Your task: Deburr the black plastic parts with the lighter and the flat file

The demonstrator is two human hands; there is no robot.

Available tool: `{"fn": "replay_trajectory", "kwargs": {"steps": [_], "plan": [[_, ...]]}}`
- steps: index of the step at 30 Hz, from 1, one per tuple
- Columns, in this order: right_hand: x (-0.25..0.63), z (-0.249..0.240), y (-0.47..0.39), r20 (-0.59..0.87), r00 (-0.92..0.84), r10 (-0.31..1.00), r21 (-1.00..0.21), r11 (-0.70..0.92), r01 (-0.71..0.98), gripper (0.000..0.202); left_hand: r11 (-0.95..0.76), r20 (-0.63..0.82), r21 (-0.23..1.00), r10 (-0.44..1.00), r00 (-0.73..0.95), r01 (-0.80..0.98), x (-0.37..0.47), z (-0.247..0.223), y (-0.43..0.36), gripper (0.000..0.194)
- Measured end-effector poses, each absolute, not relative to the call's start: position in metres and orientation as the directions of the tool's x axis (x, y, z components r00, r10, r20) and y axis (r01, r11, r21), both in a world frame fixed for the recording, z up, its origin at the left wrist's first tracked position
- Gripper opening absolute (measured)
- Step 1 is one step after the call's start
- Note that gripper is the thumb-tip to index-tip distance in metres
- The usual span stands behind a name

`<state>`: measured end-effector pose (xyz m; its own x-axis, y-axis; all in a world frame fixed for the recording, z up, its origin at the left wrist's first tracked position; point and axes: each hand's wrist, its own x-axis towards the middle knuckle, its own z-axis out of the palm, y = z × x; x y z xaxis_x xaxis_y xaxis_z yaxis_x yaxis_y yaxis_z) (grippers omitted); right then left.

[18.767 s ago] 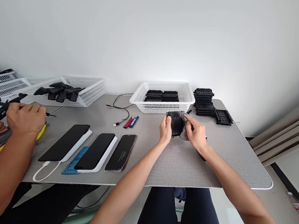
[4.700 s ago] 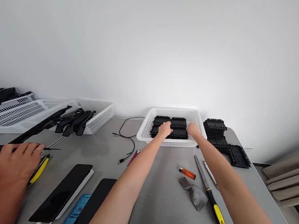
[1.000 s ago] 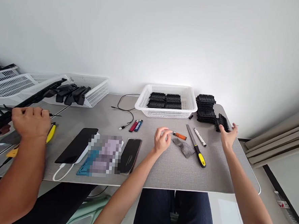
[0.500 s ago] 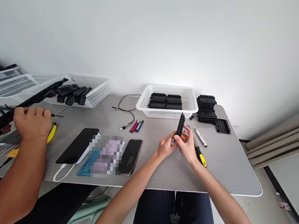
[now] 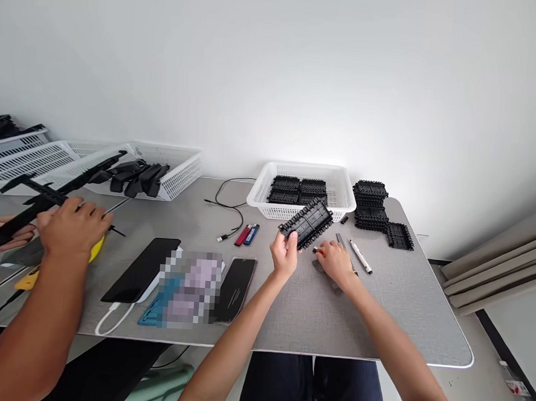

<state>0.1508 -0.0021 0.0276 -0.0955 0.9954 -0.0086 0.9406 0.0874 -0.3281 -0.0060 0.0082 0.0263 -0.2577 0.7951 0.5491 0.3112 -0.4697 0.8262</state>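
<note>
**One grey table (image 5: 283, 316), one black part (image 5: 310, 221) held up!**

White wall (image 5: 276, 74) right across the back; the tabletop below has a fine woven look. Beige curtain (image 5: 495, 263) off to the right. White basket (image 5: 283, 212) near the wall, and here's the left hand (image 5: 285, 253) grasping that part, tilted, in front of it! Right hand (image 5: 335, 262) low, fingers at an orange lighter (image 5: 322, 251); gripped or merely touched, can't tell. White text on the phone (image 5: 235, 289), lettering on the blue lighter (image 5: 251, 234): both too small to read.
</note>
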Motion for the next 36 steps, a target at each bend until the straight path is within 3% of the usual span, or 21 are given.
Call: {"fn": "replay_trajectory", "kwargs": {"steps": [4, 11, 17, 21, 23, 26, 29, 33, 36], "plan": [[0.148, 0.025, 0.012, -0.109, -0.117, 0.987, -0.252, 0.087, 0.964, 0.024, -0.460, 0.466, 0.885, 0.873, -0.144, 0.077, -0.003, 0.074, 0.016, 0.041], [0.145, 0.030, 0.021, -0.181, -0.148, 0.972, -0.255, 0.099, 0.962, 0.024, -0.464, 0.462, 0.886, 0.880, -0.112, 0.013, 0.004, 0.139, 0.034, 0.042], [0.170, 0.068, 0.022, -0.159, -0.278, 0.947, -0.492, 0.169, 0.854, 0.015, -0.444, 0.438, 0.895, 0.894, -0.094, -0.055, 0.007, 0.153, 0.054, 0.041], [0.218, 0.110, 0.025, -0.157, -0.296, 0.942, -0.662, 0.123, 0.739, 0.024, -0.416, 0.413, 0.909, 0.907, -0.083, -0.021, 0.006, 0.147, 0.065, 0.043], [0.239, 0.125, 0.027, -0.042, -0.198, 0.979, -0.788, 0.090, 0.610, 0.025, -0.402, 0.402, 0.915, 0.913, -0.062, 0.014, 0.006, 0.145, 0.068, 0.047], [0.253, 0.135, 0.032, 0.145, 0.109, 0.983, -0.913, 0.091, 0.398, 0.028, -0.383, 0.385, 0.921, 0.923, -0.007, 0.070, 0.005, 0.143, 0.070, 0.050], [0.242, 0.135, 0.039, 0.145, 0.221, 0.964, -0.965, 0.089, 0.245, 0.037, -0.368, 0.360, 0.924, 0.929, 0.086, 0.103, 0.004, 0.144, 0.071, 0.044], [0.223, 0.135, 0.044, 0.092, 0.072, 0.993, -0.994, 0.087, 0.071, 0.041, -0.356, 0.339, 0.926, 0.930, 0.140, 0.122, 0.002, 0.145, 0.069, 0.037], [0.218, 0.135, 0.044, 0.131, 0.085, 0.988, -0.990, 0.126, 0.062, 0.041, -0.331, 0.314, 0.934, 0.940, 0.132, 0.136, 0.002, 0.147, 0.067, 0.034]]}}
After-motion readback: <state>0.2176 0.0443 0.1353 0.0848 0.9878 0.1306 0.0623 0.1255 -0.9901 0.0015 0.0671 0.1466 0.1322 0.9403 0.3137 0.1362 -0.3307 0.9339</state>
